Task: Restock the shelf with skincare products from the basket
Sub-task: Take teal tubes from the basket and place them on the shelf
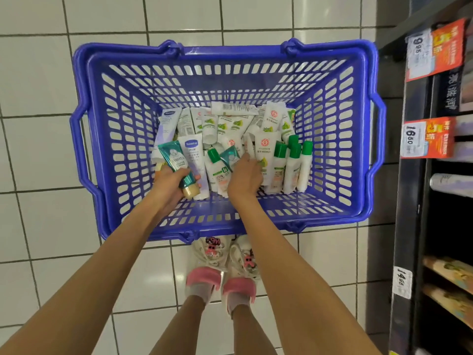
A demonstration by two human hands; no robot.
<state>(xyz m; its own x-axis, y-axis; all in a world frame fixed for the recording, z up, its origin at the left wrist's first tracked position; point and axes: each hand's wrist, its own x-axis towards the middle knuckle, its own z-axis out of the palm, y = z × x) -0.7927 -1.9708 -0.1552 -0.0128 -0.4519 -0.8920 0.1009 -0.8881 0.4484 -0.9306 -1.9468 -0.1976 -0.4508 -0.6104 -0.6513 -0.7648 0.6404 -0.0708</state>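
— What were the fingers doing?

— The fingers [183, 172] of the left hand [171, 184] were wrapped round a teal tube [175, 160], its beige cap pointing to 6 o'clock. The fingers [247, 157] of the right hand [244, 176] were bent down among the products, just beside a second teal tube [230, 155] at their 9 o'clock. Whether they grasped anything could not be told.

— And the rest of the stock?

— It all lay in the blue basket [230, 51]. A white Vaseline tube [195, 157] touched the held tube at its 3 o'clock. Green-capped bottles [291, 162] lay side by side at 3 o'clock from the right hand, and white tubes with green print [225, 124] were heaped at 12 o'clock.

— Where was the shelf?

— The shelf [407, 201] stood at 3 o'clock from the basket, dark, with price tags [414, 142] on its edges. The basket sat on the white tiled floor [38, 149], with the person's shoes [204, 280] at its 6 o'clock.
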